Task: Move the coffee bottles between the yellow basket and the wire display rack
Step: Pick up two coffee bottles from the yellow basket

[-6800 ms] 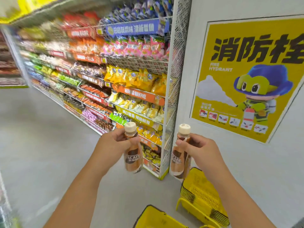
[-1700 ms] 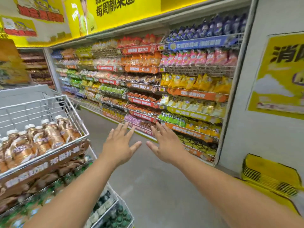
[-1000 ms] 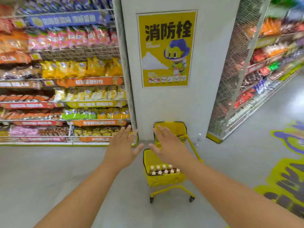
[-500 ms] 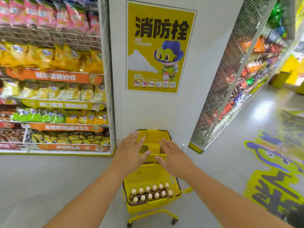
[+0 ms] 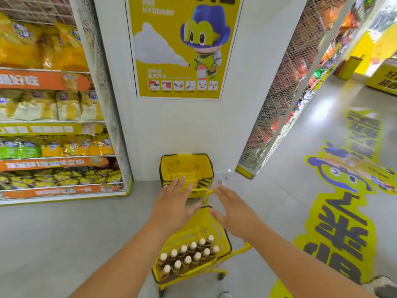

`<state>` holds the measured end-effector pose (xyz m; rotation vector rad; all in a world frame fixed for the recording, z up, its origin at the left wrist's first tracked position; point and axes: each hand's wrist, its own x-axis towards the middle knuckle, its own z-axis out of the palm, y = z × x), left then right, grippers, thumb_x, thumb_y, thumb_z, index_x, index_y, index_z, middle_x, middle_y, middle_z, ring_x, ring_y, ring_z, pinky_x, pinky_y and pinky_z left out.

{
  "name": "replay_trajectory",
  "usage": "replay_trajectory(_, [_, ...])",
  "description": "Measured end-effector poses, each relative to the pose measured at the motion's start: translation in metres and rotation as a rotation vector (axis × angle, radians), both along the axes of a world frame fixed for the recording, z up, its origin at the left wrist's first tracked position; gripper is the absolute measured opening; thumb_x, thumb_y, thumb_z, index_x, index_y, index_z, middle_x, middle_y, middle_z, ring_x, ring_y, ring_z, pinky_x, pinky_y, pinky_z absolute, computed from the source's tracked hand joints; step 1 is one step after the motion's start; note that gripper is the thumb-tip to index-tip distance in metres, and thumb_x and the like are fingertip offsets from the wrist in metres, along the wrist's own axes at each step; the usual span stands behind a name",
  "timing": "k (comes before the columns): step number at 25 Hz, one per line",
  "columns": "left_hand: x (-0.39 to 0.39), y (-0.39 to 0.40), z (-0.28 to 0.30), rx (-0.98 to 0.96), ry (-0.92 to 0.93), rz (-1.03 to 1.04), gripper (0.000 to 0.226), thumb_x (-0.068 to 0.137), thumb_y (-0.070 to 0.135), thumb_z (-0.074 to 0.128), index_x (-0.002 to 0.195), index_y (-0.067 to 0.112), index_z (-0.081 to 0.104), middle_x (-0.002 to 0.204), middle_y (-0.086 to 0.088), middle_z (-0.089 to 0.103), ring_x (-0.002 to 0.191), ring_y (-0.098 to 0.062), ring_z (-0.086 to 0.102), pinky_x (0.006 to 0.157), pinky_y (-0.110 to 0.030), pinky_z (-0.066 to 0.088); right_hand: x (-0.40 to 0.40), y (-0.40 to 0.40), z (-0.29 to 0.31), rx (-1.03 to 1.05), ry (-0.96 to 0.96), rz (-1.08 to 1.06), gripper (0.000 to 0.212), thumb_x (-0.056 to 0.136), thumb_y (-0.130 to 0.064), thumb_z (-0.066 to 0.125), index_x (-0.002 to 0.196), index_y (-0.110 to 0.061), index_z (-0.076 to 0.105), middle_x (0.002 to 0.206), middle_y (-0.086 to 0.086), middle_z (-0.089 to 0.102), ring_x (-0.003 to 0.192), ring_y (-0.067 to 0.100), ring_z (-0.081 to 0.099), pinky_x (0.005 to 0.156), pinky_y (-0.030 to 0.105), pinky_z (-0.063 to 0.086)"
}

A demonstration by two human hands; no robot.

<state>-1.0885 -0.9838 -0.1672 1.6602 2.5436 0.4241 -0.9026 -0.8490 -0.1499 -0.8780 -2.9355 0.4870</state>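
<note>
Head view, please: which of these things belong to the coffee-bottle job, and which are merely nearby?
Job: brown coffee bottles with cream caps; yellow plastic wheeled basket; both open hands, left, right.
Nearby: stacked yellow baskets; yellow hydrant poster; snack shelves.

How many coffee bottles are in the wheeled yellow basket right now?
12. Brown, cream-capped coffee bottles stand in two rows of six at the near end of the yellow plastic wheeled basket; more could be hidden below the rim.

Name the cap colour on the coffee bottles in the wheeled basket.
Cream caps on the coffee bottles, clearest in the head view.
</note>
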Motion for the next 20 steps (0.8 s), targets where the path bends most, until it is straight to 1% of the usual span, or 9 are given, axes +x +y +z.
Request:
replay_trajectory(4, [0.010,0.044,-0.033,-0.092,-0.038,-0.021,0.100,0.077,0.080,0.003,0.162,0.030,0.013,0.171,0.000,-0.004,0.157,-0.025,-0.003,0.126,-0.047,0.006,0.003,0.049,-0.037,-0.045,-0.043,0.037,0.116,0.073,-0.094,-0.002,0.165,-0.025,0.015,0.172,-0.003,0.011,0.158,0.016,0.012,0.125,0.034,0.020])
replay_trajectory(6, [0.013,0.067,-0.052,-0.151,-0.073,0.006,0.098,0.078,0.080,0.006,0.162,0.030,0.015,0.170,0.000,-0.002,0.157,-0.024,-0.002,0.126,-0.047,0.008,0.001,0.077,-0.060,-0.056,-0.077,0.079,0.108,0.081,-0.087,-0.001,0.163,-0.022,0.022,0.172,0.001,0.015,0.158,0.021,0.016,0.124,0.036,0.024])
replay_trajectory(7, [0.014,0.078,-0.062,-0.177,-0.079,0.025,0.095,0.081,0.080,0.010,0.161,0.029,0.021,0.170,-0.002,0.003,0.157,-0.026,0.005,0.126,-0.048,0.014,-0.001,0.090,-0.073,-0.061,-0.095,0.099,0.101,0.088,-0.083,0.004,0.161,-0.019,0.031,0.170,0.005,0.021,0.156,0.026,0.022,0.122,0.040,0.030])
replay_trajectory(9, [0.014,0.098,-0.087,-0.237,-0.075,0.045,0.087,0.088,0.077,0.021,0.156,0.025,0.039,0.166,-0.009,0.026,0.151,-0.032,0.030,0.117,-0.050,0.034,-0.008,0.114,-0.102,-0.091,-0.154,0.119,0.089,0.098,-0.073,0.014,0.150,-0.011,0.051,0.161,0.012,0.040,0.147,0.036,0.042,0.113,0.049,0.045])
replay_trajectory(11, [0.016,0.117,-0.123,-0.276,-0.111,0.066,0.082,0.091,0.074,0.029,0.150,0.021,0.048,0.160,-0.011,0.039,0.143,-0.035,0.043,0.111,-0.050,0.043,-0.015,0.134,-0.141,-0.125,-0.191,0.108,0.084,0.102,-0.069,0.018,0.143,-0.007,0.058,0.154,0.016,0.050,0.139,0.042,0.050,0.105,0.054,0.052])
replay_trajectory(14, [0.015,0.139,-0.181,-0.259,-0.148,0.117,0.083,0.089,0.073,0.028,0.152,0.021,0.045,0.162,-0.008,0.036,0.147,-0.033,0.038,0.115,-0.050,0.039,-0.019,0.154,-0.208,-0.105,-0.194,0.101,0.076,0.101,-0.064,0.032,0.147,-0.007,0.053,0.157,0.016,0.046,0.143,0.040,0.045,0.108,0.054,0.049])
replay_trajectory(16, [0.014,0.151,-0.232,-0.274,-0.182,0.122,0.085,0.088,0.074,0.026,0.155,0.024,0.038,0.166,-0.005,0.028,0.153,-0.030,0.026,0.120,-0.048,0.032,-0.023,0.164,-0.259,-0.149,-0.199,0.106,0.076,0.097,-0.061,0.039,0.149,-0.007,0.051,0.159,0.016,0.042,0.147,0.040,0.040,0.110,0.056,0.046])
replay_trajectory(18, [0.013,0.157,-0.281,-0.301,-0.231,0.122,0.086,0.086,0.075,0.025,0.157,0.027,0.034,0.168,-0.003,0.022,0.155,-0.027,0.019,0.122,-0.045,0.027,-0.025,0.169,-0.307,-0.173,-0.203,0.107,0.077,0.095,-0.060,0.039,0.150,-0.008,0.050,0.160,0.015,0.041,0.148,0.039,0.039,0.110,0.056,0.046])
replay_trajectory(20, [0.009,0.161,-0.334,-0.321,-0.254,0.108,0.085,0.086,0.074,0.028,0.155,0.026,0.039,0.166,-0.005,0.028,0.153,-0.029,0.025,0.119,-0.045,0.029,-0.028,0.172,-0.356,-0.189,-0.203,0.095,0.080,0.095,-0.062,0.035,0.154,-0.010,0.043,0.164,0.013,0.036,0.152,0.036,0.032,0.116,0.053,0.041])
